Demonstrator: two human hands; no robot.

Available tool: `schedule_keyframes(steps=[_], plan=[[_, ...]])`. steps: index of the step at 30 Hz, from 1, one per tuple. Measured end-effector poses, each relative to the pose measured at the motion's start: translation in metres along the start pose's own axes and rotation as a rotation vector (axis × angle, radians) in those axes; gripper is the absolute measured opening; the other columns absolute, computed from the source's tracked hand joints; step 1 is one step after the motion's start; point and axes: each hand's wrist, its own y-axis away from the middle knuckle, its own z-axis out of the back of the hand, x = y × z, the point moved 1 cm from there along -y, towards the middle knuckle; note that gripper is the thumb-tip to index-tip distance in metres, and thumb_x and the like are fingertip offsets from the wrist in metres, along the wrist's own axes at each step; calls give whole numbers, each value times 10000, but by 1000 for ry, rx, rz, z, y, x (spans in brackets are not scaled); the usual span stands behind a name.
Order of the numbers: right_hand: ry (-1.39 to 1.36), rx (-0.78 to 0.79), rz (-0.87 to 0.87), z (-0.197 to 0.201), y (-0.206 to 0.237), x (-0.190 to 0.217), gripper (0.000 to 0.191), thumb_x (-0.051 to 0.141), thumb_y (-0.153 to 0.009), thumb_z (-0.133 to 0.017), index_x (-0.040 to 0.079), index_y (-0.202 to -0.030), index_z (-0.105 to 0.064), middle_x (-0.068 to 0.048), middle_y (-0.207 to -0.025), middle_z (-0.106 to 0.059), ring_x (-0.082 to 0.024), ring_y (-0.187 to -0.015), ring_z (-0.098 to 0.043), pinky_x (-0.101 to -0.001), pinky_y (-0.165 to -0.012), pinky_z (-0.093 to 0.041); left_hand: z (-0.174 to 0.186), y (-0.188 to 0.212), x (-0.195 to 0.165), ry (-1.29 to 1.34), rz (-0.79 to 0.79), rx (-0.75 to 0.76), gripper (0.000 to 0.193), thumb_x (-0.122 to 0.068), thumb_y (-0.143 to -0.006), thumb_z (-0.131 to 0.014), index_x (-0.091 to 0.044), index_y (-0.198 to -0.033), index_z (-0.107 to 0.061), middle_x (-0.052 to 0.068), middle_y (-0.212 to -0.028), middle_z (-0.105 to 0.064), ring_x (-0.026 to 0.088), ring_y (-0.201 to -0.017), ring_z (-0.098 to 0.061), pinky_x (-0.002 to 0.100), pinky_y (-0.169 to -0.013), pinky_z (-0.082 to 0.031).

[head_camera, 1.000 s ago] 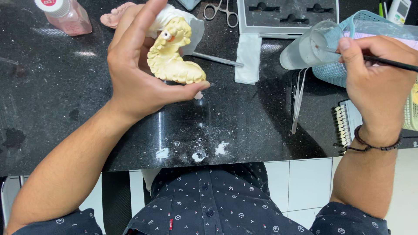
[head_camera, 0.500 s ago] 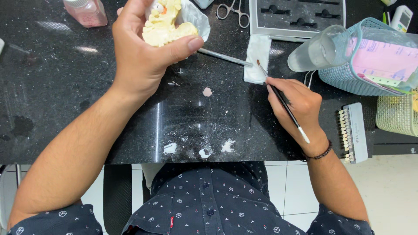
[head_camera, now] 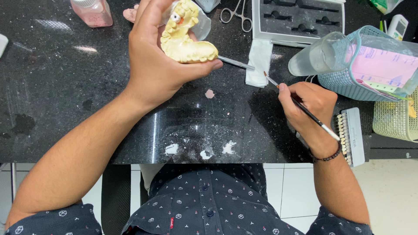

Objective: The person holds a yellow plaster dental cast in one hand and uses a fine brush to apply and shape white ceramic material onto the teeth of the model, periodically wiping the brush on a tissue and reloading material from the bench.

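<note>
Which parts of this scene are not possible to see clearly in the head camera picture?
- Head view: the left hand covers the underside of the yellow dental model.
- The pink bottle and the scissors are cut off by the top edge.
- The brush tip is too small to show what it carries; the right hand hides its middle.
- The shade guide tabs are too small to compare.

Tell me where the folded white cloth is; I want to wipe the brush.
The folded white cloth lies on the black counter, just beyond the brush tip in the right hand, below the grey tray.
</note>
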Motion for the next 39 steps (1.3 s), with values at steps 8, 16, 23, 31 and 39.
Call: schedule_keyframes(steps=[8, 16, 23, 31, 39], plan=[[-4, 5, -62, 27, -8, 14, 202, 59, -1059, -741, -26, -881, -701, -119, -713, -646, -217, -606, -639, -302, -585, -464, 4, 5, -13, -143, -188, 53, 806, -117, -927, -1032, -71, -1478, -445, 42, -1376, -420, 78, -1059, -610, 166, -889, -629], [-49, 75, -57, 20, -19, 29, 138, 35, -1047, -704, -41, -937, -736, -136, -792, -710, -185, -691, -699, -279, -647, -529, 3, 4, -19, -213, -276, 94, 796, -151, -933, -1040, -61, -1469, -459, 89, -1364, -500, 108, -1140, -666, 220, -941, -618], [-715, 102, -166, 20, -22, 32, 146, 45, -1045, -630, -73, -1106, -688, -127, -992, -746, -164, -882, -753, -254, -819, -627, 3, 3, -18, -246, -306, 81, 861, -220, -894, -1040, -60, -1482, -432, 114, -1362, -557, 213, -1199, -646, 277, -992, -611], [-1016, 274, -405, -56, -32, 32, 127, 24, -980, -733, -61, -1064, -687, -140, -943, -749, -170, -826, -745, -276, -766, -633, 5, 6, -7, -353, -254, -25, 889, -248, -875, -1040, -67, -1504, -438, 94, -1409, -557, 200, -1247, -655, 276, -1053, -598], [-1018, 187, -395, -95, -24, 16, 139, 107, -1061, -668, -12, -1034, -604, -108, -850, -710, -152, -739, -730, -271, -646, -630, 6, 9, 7, -395, -247, -61, 881, -231, -818, -969, -76, -1509, -446, 83, -1433, -554, 194, -1275, -659, 267, -1067, -611]])
